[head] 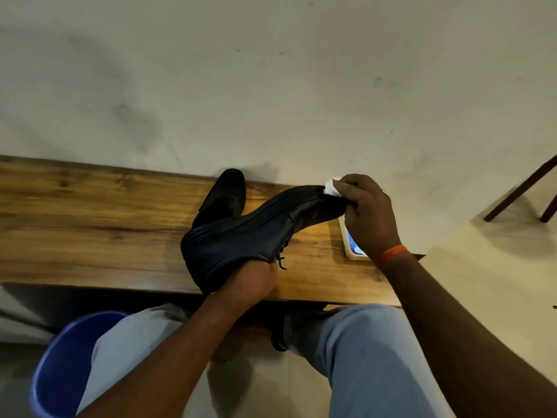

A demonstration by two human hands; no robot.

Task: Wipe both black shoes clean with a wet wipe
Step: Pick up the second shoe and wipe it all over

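I hold one black lace-up shoe [247, 236] above the wooden bench [90, 221], tilted with its toe pointing up and right. My left hand [251, 282] is pushed into the shoe's opening near the heel. My right hand [367, 212] presses a white wet wipe [331, 187] against the toe end. The second black shoe [224, 194] stands on the bench behind the first, partly hidden by it, toe toward the wall.
A white pack with a blue label [351, 242] lies on the bench's right end under my right wrist. A blue bin [60, 366] stands on the floor at lower left beside my knee. Dark wooden chair legs [521, 191] show at the right edge.
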